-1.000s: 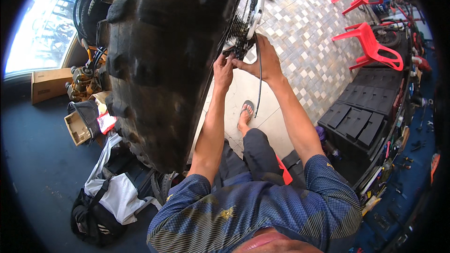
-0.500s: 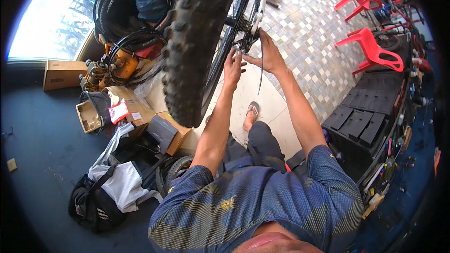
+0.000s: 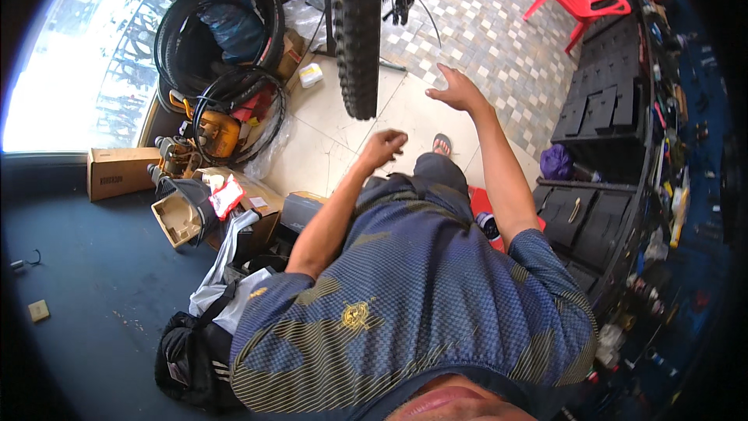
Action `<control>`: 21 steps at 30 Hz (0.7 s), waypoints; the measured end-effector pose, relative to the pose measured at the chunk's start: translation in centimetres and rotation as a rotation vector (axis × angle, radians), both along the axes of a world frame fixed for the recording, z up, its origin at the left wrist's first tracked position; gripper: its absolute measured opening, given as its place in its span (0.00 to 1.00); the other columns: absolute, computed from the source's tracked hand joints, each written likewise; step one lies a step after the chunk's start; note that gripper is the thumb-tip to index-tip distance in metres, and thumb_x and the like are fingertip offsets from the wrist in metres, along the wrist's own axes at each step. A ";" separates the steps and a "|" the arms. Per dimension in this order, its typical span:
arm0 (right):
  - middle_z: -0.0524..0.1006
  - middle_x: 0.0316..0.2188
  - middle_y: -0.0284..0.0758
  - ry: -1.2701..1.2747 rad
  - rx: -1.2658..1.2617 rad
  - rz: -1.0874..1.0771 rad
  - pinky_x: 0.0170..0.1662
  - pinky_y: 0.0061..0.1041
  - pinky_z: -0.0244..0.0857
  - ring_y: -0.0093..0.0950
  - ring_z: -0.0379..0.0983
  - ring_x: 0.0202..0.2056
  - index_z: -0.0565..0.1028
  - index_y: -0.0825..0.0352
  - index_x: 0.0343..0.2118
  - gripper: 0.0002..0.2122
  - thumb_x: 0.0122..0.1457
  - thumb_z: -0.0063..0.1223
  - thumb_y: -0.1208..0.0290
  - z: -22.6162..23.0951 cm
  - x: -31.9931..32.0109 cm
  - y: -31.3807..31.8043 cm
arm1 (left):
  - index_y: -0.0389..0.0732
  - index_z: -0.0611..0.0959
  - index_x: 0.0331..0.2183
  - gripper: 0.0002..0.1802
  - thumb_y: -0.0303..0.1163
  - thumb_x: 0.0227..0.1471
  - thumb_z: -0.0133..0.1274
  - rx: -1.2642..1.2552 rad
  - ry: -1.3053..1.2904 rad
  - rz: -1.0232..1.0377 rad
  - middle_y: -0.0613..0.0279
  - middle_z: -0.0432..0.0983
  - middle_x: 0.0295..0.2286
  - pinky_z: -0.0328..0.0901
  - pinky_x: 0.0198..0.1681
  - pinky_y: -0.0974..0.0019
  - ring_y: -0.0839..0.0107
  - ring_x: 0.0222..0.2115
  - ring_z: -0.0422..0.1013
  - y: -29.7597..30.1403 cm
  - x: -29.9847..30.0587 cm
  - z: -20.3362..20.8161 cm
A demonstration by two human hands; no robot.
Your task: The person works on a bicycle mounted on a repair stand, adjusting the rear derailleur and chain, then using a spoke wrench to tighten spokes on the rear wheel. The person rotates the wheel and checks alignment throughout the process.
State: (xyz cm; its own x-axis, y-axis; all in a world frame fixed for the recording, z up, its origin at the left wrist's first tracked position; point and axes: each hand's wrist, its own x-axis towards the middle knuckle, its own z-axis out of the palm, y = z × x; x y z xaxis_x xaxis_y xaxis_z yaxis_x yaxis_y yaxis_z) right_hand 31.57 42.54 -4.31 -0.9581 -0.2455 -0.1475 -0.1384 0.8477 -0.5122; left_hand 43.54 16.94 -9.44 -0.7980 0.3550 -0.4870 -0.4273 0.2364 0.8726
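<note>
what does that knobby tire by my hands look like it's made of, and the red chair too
The tire: likely black rubber, matte, judging by its raised blocky tread. The red chair: probably moulded plastic, going by its uniform bright colour, smooth slightly glossy surface and one-piece slatted shape. Both the left hand and right hand are off the tire.

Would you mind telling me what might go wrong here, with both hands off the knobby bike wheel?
The knobby wheel hangs unheld; left hand and right hand are both clear, so it might swing or spin. The thin cable dangling beside it could snag fingers. Boxes and the tyre pile crowd the floor, a possible tripping risk.
</note>
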 end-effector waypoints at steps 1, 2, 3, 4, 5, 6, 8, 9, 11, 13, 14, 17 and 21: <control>0.65 0.58 0.55 -0.013 -0.016 -0.004 0.61 0.37 0.58 0.47 0.62 0.60 0.60 0.70 0.63 0.43 0.49 0.60 0.47 0.5 1.1 -0.6 | 0.39 0.79 0.48 0.25 0.48 0.58 0.53 -0.029 0.064 -0.019 0.59 0.78 0.41 0.70 0.34 0.67 0.69 0.36 0.77 -0.8 -0.2 0.9; 0.65 0.58 0.55 -0.027 -0.030 -0.016 0.61 0.36 0.58 0.47 0.62 0.60 0.60 0.70 0.63 0.42 0.50 0.59 0.47 0.9 2.2 -0.8 | 0.39 0.79 0.49 0.25 0.48 0.59 0.53 -0.044 0.096 -0.036 0.59 0.78 0.42 0.70 0.35 0.66 0.69 0.37 0.76 -1.2 -0.6 2.3; 0.65 0.58 0.55 -0.041 -0.046 -0.024 0.61 0.36 0.58 0.47 0.62 0.60 0.60 0.70 0.63 0.41 0.51 0.59 0.47 1.4 3.3 -1.2 | 0.39 0.79 0.49 0.25 0.48 0.59 0.52 -0.065 0.124 -0.055 0.58 0.78 0.42 0.70 0.36 0.66 0.68 0.38 0.76 -1.6 -0.8 3.2; 0.67 0.58 0.53 -0.067 -0.047 -0.053 0.61 0.34 0.59 0.46 0.64 0.59 0.62 0.67 0.63 0.39 0.52 0.59 0.47 1.9 4.6 -1.5 | 0.37 0.79 0.47 0.24 0.47 0.58 0.53 -0.042 0.152 -0.037 0.58 0.79 0.39 0.70 0.35 0.67 0.69 0.36 0.76 -1.7 -0.7 4.2; 0.66 0.58 0.52 -0.114 -0.065 -0.079 0.59 0.35 0.61 0.45 0.64 0.59 0.62 0.65 0.63 0.39 0.51 0.60 0.47 2.3 5.5 -1.5 | 0.36 0.80 0.46 0.23 0.45 0.57 0.54 -0.015 0.190 -0.023 0.58 0.80 0.36 0.70 0.34 0.67 0.71 0.35 0.76 -1.5 -0.8 5.1; 0.66 0.59 0.50 -0.161 -0.084 -0.104 0.58 0.35 0.62 0.44 0.65 0.59 0.63 0.64 0.63 0.39 0.51 0.61 0.47 2.6 6.4 -1.4 | 0.35 0.80 0.45 0.22 0.44 0.57 0.55 0.007 0.199 -0.026 0.58 0.79 0.36 0.70 0.35 0.67 0.71 0.35 0.76 -1.4 -0.7 5.7; 0.67 0.59 0.49 -0.219 -0.098 -0.140 0.56 0.35 0.65 0.43 0.67 0.58 0.63 0.62 0.62 0.39 0.50 0.62 0.48 3.3 7.9 -1.3 | 0.35 0.80 0.43 0.19 0.40 0.56 0.56 0.055 0.207 -0.024 0.59 0.79 0.35 0.70 0.36 0.67 0.71 0.36 0.76 -0.9 -0.2 6.4; 0.68 0.58 0.49 -0.231 -0.091 -0.153 0.55 0.35 0.66 0.43 0.67 0.57 0.64 0.62 0.62 0.39 0.50 0.62 0.48 3.6 8.5 -1.3 | 0.34 0.80 0.41 0.18 0.39 0.56 0.57 0.061 0.218 -0.021 0.59 0.79 0.34 0.70 0.36 0.67 0.71 0.35 0.76 -0.6 0.2 6.5; 0.69 0.57 0.49 -0.255 -0.079 -0.178 0.52 0.34 0.69 0.42 0.69 0.56 0.65 0.62 0.62 0.38 0.50 0.62 0.49 3.9 9.4 -1.3 | 0.34 0.81 0.38 0.14 0.36 0.55 0.58 0.073 0.238 -0.014 0.59 0.78 0.33 0.70 0.36 0.67 0.71 0.34 0.76 0.2 0.8 6.7; 0.71 0.56 0.48 -0.242 -0.041 -0.166 0.52 0.34 0.69 0.42 0.70 0.54 0.65 0.63 0.61 0.37 0.50 0.62 0.50 4.1 10.0 -0.9 | 0.34 0.81 0.35 0.13 0.34 0.54 0.59 0.104 0.239 -0.007 0.59 0.78 0.31 0.70 0.36 0.67 0.71 0.33 0.75 1.0 1.6 6.9; 0.71 0.55 0.48 -0.240 -0.021 -0.160 0.52 0.34 0.69 0.42 0.71 0.54 0.66 0.63 0.61 0.37 0.50 0.61 0.50 4.1 10.3 -0.7 | 0.33 0.81 0.33 0.12 0.34 0.54 0.60 0.121 0.235 -0.003 0.59 0.78 0.30 0.70 0.36 0.67 0.71 0.32 0.75 1.3 1.9 7.0; 0.73 0.53 0.49 -0.223 -0.037 -0.167 0.52 0.33 0.69 0.43 0.73 0.51 0.66 0.68 0.60 0.37 0.48 0.60 0.50 3.8 11.0 -0.1 | 0.35 0.80 0.33 0.15 0.38 0.54 0.60 0.137 0.207 -0.042 0.60 0.78 0.32 0.70 0.37 0.66 0.71 0.34 0.76 1.7 2.0 7.1; 0.74 0.52 0.48 -0.236 -0.029 -0.167 0.51 0.34 0.69 0.42 0.74 0.51 0.67 0.65 0.60 0.36 0.50 0.61 0.51 2.7 11.6 0.5 | 0.34 0.81 0.34 0.17 0.40 0.55 0.60 0.174 0.101 -0.020 0.58 0.79 0.33 0.70 0.37 0.66 0.70 0.34 0.76 2.0 1.8 7.2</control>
State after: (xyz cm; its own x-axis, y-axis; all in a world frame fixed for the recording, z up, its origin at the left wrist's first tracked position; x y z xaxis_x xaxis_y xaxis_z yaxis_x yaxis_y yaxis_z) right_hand 43.20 43.06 -1.63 -0.9255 -0.0950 -0.3666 0.1275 0.8333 -0.5379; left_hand 45.39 18.98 -2.27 -0.8315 0.4431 -0.3350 -0.3324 0.0864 0.9392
